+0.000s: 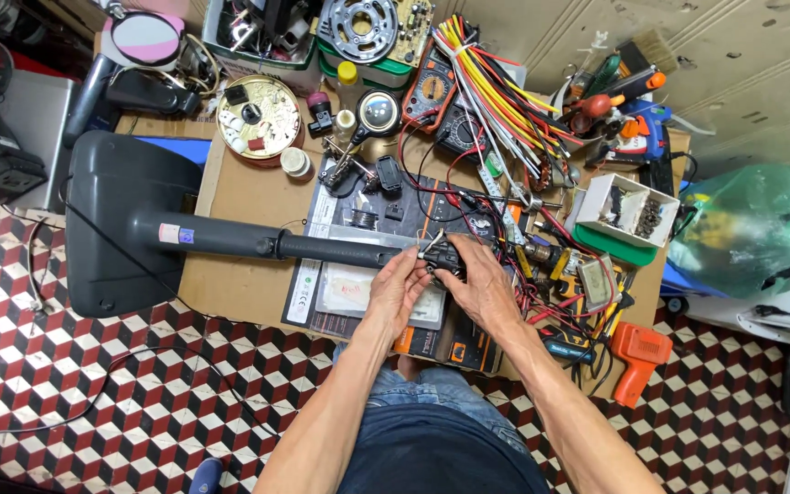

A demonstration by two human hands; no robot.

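Low brown cardboard-covered tabletop [249, 192] on checkered floor tiles [93, 366]; round gold tin [259, 116] at eleven o'clock, white compartment box [630, 209] at three, orange plastic tool [639, 359] at four.

Single head-worn view, looking steeply down from above the seated person; hands [441, 279] near centre at arm's length; cluttered board [249, 197] and tiled floor [93, 384] around.

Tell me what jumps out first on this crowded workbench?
Both hands meet mid-table: the left hand and right hand grip a small black part at the end of a long black pole running to a big dark base on the left. Behind them fans a bright bundle of yellow and red wires.
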